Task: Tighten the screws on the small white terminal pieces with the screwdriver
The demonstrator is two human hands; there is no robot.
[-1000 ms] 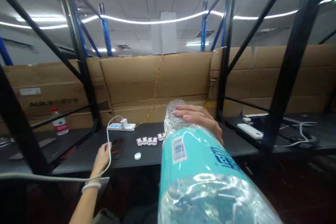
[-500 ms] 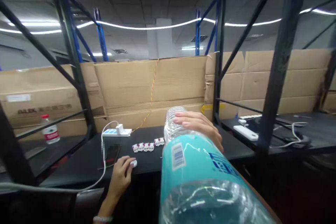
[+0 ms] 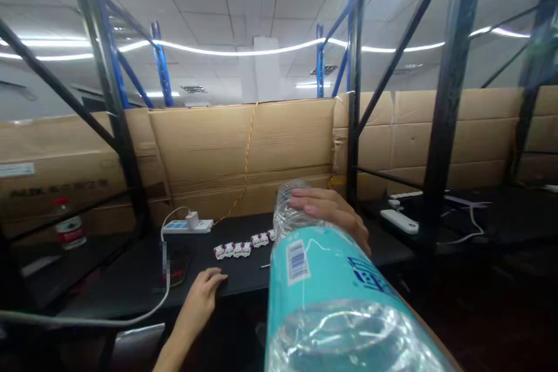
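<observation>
By desk [image 3: 126, 270], clr ribbed bottle [image 3: 340, 296], teal lbl [image 3: 325, 279] w/ barcode [image 3: 298, 261]

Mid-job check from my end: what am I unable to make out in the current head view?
All in the head view:
Large bottle: its base is cut off by the bottom edge.
Right hand: its thumb is hidden by the large bottle.
Left hand: whether its fingertips hold anything is masked by the hand itself.
Thin rod: its right end is covered by the large bottle.
Red-capped bottle: its label text is too small and blurred.

Left grip [image 3: 203, 295] is low, fingers bent; right grip [image 3: 337, 213] curls higher.
</observation>
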